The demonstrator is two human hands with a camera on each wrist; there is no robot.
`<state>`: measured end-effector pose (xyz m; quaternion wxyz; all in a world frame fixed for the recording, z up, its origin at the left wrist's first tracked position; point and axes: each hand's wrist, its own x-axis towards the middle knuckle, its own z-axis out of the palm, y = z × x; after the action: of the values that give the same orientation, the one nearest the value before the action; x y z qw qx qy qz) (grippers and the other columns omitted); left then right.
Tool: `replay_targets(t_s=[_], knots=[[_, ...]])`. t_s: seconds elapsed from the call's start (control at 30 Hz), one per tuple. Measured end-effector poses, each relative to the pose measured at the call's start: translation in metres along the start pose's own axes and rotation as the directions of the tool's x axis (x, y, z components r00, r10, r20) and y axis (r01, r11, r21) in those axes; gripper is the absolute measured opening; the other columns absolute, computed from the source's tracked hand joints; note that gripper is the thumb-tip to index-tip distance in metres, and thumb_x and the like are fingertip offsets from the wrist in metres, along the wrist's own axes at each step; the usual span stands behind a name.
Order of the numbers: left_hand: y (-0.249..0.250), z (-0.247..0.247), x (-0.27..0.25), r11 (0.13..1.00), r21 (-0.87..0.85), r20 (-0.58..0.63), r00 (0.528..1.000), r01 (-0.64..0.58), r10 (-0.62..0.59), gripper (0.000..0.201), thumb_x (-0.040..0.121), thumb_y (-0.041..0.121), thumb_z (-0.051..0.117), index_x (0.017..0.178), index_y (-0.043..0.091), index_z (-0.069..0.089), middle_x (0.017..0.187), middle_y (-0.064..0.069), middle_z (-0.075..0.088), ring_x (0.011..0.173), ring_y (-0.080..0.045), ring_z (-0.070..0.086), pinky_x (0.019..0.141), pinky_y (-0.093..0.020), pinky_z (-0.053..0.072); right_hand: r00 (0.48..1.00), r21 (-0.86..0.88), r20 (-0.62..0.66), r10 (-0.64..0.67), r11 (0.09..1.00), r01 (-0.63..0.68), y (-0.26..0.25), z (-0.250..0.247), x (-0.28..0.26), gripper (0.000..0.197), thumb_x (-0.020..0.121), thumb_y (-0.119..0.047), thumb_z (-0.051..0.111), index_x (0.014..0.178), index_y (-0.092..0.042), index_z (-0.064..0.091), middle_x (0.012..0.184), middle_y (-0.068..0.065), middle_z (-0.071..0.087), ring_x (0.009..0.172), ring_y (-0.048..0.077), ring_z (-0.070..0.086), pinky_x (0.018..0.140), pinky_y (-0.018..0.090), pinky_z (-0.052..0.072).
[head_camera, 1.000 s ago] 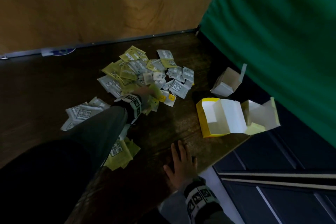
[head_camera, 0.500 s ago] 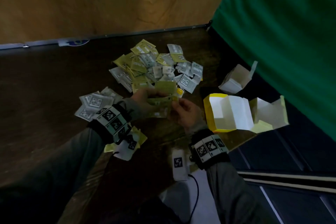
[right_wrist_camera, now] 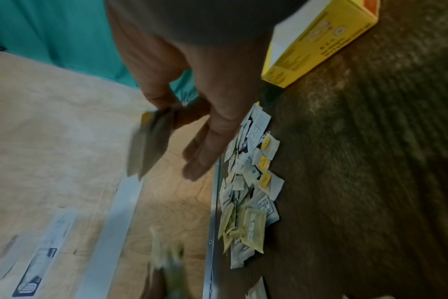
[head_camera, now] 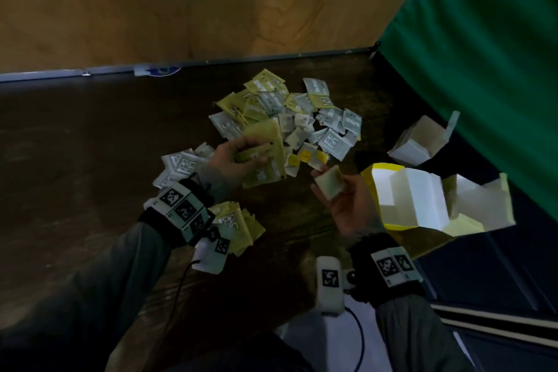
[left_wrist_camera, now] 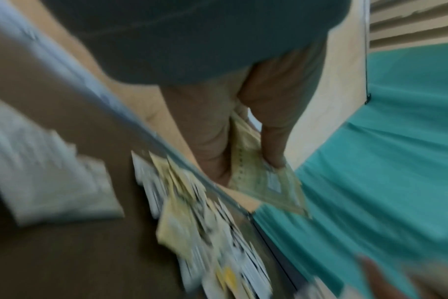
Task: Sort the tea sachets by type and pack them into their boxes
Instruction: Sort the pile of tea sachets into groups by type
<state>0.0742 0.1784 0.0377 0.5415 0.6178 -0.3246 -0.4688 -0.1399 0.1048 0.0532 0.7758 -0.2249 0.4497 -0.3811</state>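
Note:
My left hand (head_camera: 241, 157) is raised over the table and grips a few yellow-green sachets (head_camera: 265, 157). The left wrist view shows the thumb and fingers of the left hand (left_wrist_camera: 248, 170) pinching those yellow-green sachets (left_wrist_camera: 263, 178). My right hand (head_camera: 338, 199), palm up, pinches a small pale tea bag (head_camera: 329, 187); the right wrist view shows this tea bag (right_wrist_camera: 151, 141) with a yellow tag, blurred, in the right hand (right_wrist_camera: 171, 109). A mixed pile of sachets (head_camera: 302, 112) lies beyond both hands. An open yellow box (head_camera: 371, 178) stands to the right of my right hand.
A heap of white sachets (head_camera: 181, 163) lies left of my left hand, and a yellow-green heap (head_camera: 241, 220) near that wrist. A small open white box (head_camera: 416, 145) stands by the green curtain (head_camera: 483, 54). A wooden panel (head_camera: 181, 3) backs the dark table (head_camera: 75, 145).
A second ago my left hand reached into the pile and my right lay flat on the table. The hands then met over the sachets; now they have parted, the right holding the tea bag.

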Motion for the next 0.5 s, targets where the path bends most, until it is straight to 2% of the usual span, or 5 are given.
replay_targets(t_s=[0.1, 0.2, 0.27, 0.4, 0.5], knots=[[0.014, -0.030, 0.003, 0.987, 0.159, -0.051, 0.999, -0.003, 0.011, 0.041, 0.077, 0.017, 0.073, 0.108, 0.032, 0.052, 0.109, 0.005, 0.059, 0.091, -0.011, 0.063, 0.070, -0.026, 0.058, 0.998, 0.037, -0.038, 0.050, 0.998, -0.048, 0.002, -0.001, 0.002, 0.026, 0.098, -0.011, 0.034, 0.094, 0.001, 0.057, 0.085, 0.012, 0.067, 0.065, 0.018, 0.071, 0.059, 0.028, 0.059], [0.009, -0.062, 0.001, 0.906, 0.414, 0.084, 0.987, 0.092, -0.138, 0.079, 0.077, 0.012, 0.072, 0.137, 0.037, 0.028, 0.125, 0.001, 0.051, 0.106, -0.016, 0.058, 0.080, -0.034, 0.057, 0.984, -0.054, -0.137, 0.114, 0.991, -0.122, 0.016, -0.004, 0.001, 0.019, 0.098, -0.015, 0.043, 0.091, -0.005, 0.057, 0.082, 0.006, 0.061, 0.051, 0.008, 0.064, 0.043, 0.018, 0.050], [-0.004, -0.068, -0.008, 0.767, 0.624, 0.149, 0.940, 0.151, -0.306, 0.083, 0.082, 0.018, 0.068, 0.144, 0.039, 0.018, 0.138, -0.002, 0.044, 0.118, -0.023, 0.053, 0.091, -0.044, 0.052, 0.969, -0.055, -0.182, 0.166, 0.982, -0.178, 0.027, -0.010, 0.002, 0.017, 0.096, -0.020, 0.049, 0.093, -0.007, 0.059, 0.082, 0.005, 0.061, 0.048, 0.006, 0.061, 0.038, 0.015, 0.044], [-0.029, -0.056, -0.027, 0.389, 0.921, 0.219, 0.801, 0.020, -0.558, 0.074, 0.089, 0.039, 0.058, 0.148, 0.030, 0.014, 0.140, -0.005, 0.044, 0.120, -0.025, 0.051, 0.097, -0.037, 0.046, 0.920, -0.160, -0.331, 0.209, 0.949, -0.273, 0.039, -0.019, 0.010, 0.017, 0.096, -0.025, 0.051, 0.091, -0.011, 0.059, 0.084, 0.004, 0.057, 0.062, 0.009, 0.051, 0.033, 0.012, 0.037], [-0.036, -0.052, -0.034, 0.129, 0.990, 0.117, 0.880, -0.064, -0.461, 0.084, 0.086, 0.038, 0.061, 0.149, 0.027, 0.007, 0.145, -0.008, 0.032, 0.128, -0.029, 0.039, 0.102, -0.039, 0.041, 0.882, -0.225, -0.393, 0.262, 0.902, -0.369, 0.043, -0.023, 0.025, 0.013, 0.096, -0.015, 0.051, 0.100, -0.003, 0.057, 0.084, 0.008, 0.053, 0.062, 0.014, 0.046, 0.034, 0.017, 0.042]])
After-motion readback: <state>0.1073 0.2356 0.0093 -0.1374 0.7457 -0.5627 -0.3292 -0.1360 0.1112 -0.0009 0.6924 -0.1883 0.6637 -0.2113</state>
